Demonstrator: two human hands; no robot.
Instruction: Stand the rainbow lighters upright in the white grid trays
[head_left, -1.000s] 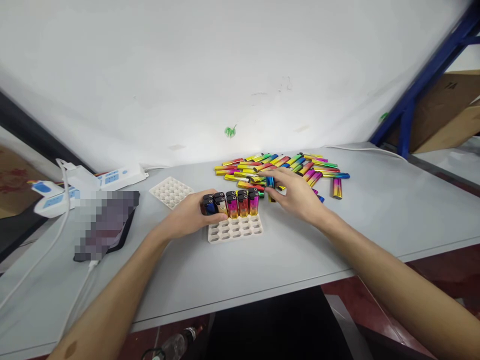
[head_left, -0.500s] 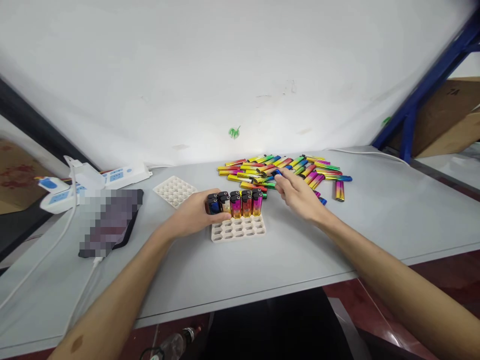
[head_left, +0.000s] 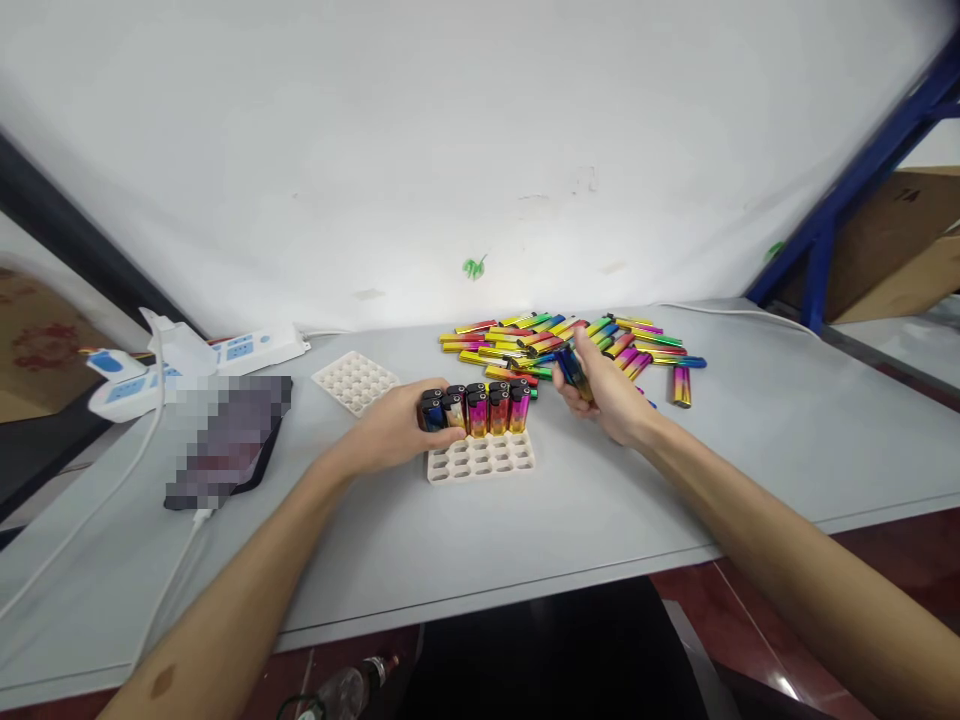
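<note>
Several upright lighters [head_left: 478, 412] with black tops stand in the back rows of a white holed tray [head_left: 480, 463], whose front rows show open slots. My left hand [head_left: 401, 425] is closed round the left end of these lighters, thumb along the front; its other fingers are partly hidden behind them. In my right hand [head_left: 609, 395] a blue and gold lighter [head_left: 574, 374] is gripped between thumb and fingers, raised at the front of a heap of shiny coloured lighters [head_left: 517, 340].
A second holed tray [head_left: 355, 382] lies left of my left hand. Further left are a phone [head_left: 232, 440] on a charging cable and a white power strip [head_left: 247, 345]. One lighter [head_left: 681, 386] lies apart at the right. A wall [head_left: 450, 150] rises behind the table.
My right hand has drawn the blue lighter out from the heap, turning so that more of it shows. My left hand stays on the lighters in the tray.
</note>
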